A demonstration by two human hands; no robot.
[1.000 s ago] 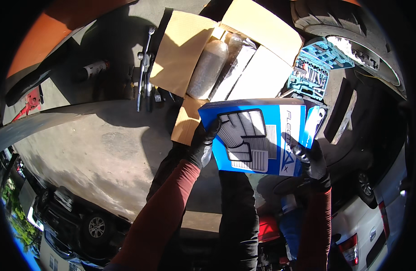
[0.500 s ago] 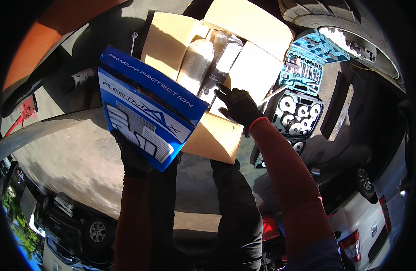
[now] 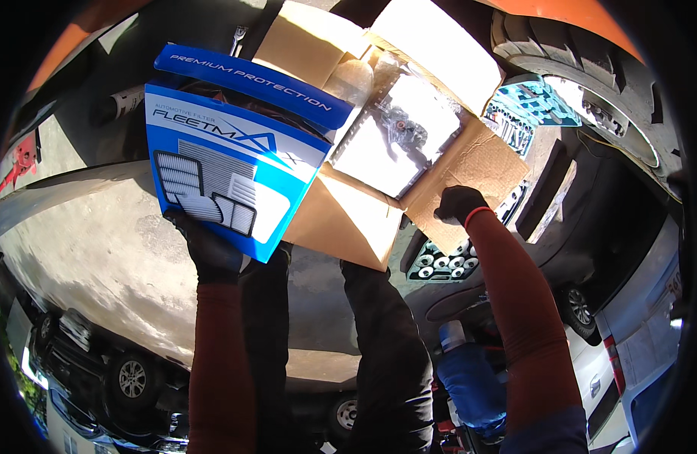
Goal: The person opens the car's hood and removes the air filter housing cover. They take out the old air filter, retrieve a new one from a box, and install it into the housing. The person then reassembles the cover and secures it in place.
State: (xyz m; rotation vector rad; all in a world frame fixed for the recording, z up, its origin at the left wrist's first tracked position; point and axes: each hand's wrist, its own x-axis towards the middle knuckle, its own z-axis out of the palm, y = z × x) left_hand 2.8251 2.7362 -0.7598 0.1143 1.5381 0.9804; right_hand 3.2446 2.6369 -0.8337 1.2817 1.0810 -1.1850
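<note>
Cardboard box (image 3: pixel 348 216) — right flap (image 3: pixel 498 160) now open, contents (image 3: pixel 403 127) bared; right hand (image 3: pixel 459 203) curled there, hold unclear — left hand (image 3: pixel 214 246) grips blue carton (image 3: pixel 212 140) beside box.

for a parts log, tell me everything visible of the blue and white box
The box is blue and white, apparently printed card, with filters pictured on its front. Its top flap stands raised over a dark opening. It tilts down rightward, gripped low by the gloved left hand, and overlaps the brown carton in view.

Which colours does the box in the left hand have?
The box is mainly blue and white, seen best in the head view.
</note>
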